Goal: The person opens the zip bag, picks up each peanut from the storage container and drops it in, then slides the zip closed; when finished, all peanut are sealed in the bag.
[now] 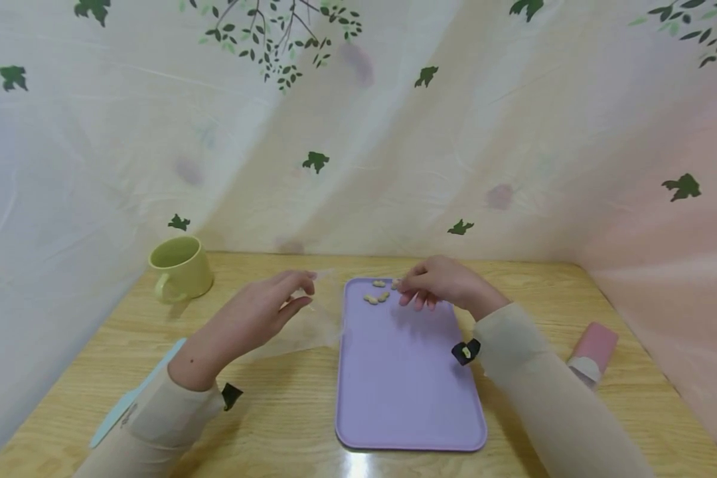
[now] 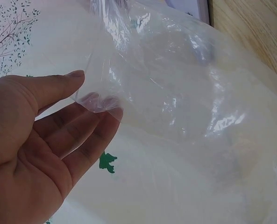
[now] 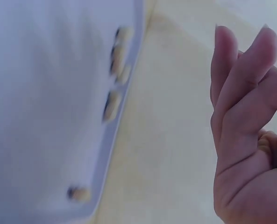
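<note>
My left hand (image 1: 269,309) holds a clear plastic bag (image 2: 175,93) at its rim, with the fingers behind the thin film and the thumb on the near side. The bag stretches from the hand toward the purple tray (image 1: 406,385). Above the tray's far end, my right hand (image 1: 442,282) pinches a peanut (image 3: 270,144) between thumb and index finger, largely hidden by the fingers. Its other fingers hang loosely. Several peanuts (image 1: 372,299) lie on the tray near the far edge, and one more peanut (image 3: 80,193) sits by a far corner in the right wrist view.
At the table's back left stands a yellow-green mug (image 1: 182,269). A pale blue spatula-like tool (image 1: 119,411) lies partly under the left sleeve. A pink-and-white object (image 1: 594,348) rests at the right, beside the right forearm. Leaf-printed cloth (image 1: 364,186) hangs behind the table.
</note>
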Motion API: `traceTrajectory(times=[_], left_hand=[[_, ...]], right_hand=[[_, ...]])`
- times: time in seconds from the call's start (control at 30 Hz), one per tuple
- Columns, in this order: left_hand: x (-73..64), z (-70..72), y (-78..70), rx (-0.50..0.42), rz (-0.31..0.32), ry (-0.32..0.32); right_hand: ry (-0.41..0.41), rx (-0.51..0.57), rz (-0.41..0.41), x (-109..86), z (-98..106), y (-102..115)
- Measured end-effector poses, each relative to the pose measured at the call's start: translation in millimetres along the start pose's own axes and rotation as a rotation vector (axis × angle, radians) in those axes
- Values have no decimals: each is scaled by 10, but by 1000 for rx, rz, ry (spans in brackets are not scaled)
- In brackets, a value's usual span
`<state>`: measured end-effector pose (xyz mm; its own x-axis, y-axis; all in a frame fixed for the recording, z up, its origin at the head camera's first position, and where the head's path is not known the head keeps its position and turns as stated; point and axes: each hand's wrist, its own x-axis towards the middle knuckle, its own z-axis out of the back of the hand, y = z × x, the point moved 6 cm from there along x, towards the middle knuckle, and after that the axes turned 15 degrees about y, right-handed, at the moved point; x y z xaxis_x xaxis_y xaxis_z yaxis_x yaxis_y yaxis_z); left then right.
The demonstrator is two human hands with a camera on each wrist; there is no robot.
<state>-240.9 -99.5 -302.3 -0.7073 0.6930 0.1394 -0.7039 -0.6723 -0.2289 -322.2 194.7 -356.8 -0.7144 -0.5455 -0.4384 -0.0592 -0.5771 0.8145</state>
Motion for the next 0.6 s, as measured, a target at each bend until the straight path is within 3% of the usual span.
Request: traceTrajectory(times=[0.23, 0.6], left_hand=[[3, 7, -2, -1, 6, 7], [1, 11, -13, 7, -25, -18]], right_hand=[[84, 43, 74, 81, -371, 307], [148, 29, 97, 253, -768, 498]])
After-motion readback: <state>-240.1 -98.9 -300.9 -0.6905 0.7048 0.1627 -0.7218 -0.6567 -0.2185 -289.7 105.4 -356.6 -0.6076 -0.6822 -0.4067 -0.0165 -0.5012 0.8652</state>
